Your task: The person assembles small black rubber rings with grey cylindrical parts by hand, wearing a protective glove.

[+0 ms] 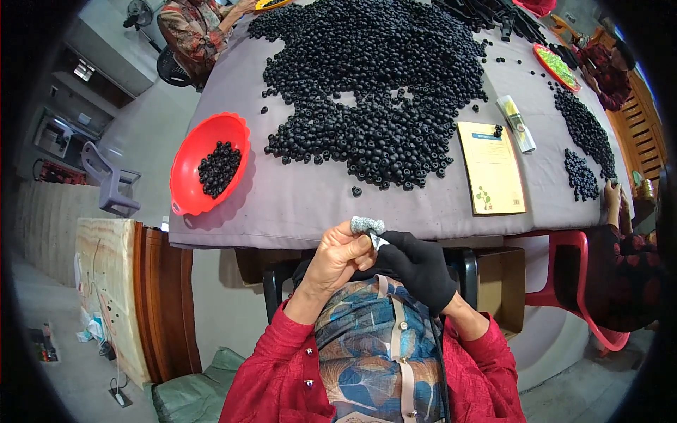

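My bare left hand (334, 259) is closed in front of my chest, just off the table's near edge. On its index fingertip sits a speckled grey finger cover (367, 225). Whether the curled fingers and thumb hold anything is hidden. Meeting it from the right, my right hand (422, 269) wears a black glove. Its fingers pinch a small whitish strip (379, 241) beside the finger cover. Beyond the hands, a big heap of small round black pieces with holes (381, 84) spreads over the table. One loose black piece (356, 191) lies nearest to me.
A red scalloped bowl (185, 166) with black pieces stands left on the grey tablecloth (296, 218). Right lie a yellow booklet (493, 176) and a clear-and-yellow package (517, 123). People sit at the far left (194, 32) and right (610, 77). A red chair (584, 282) stands right.
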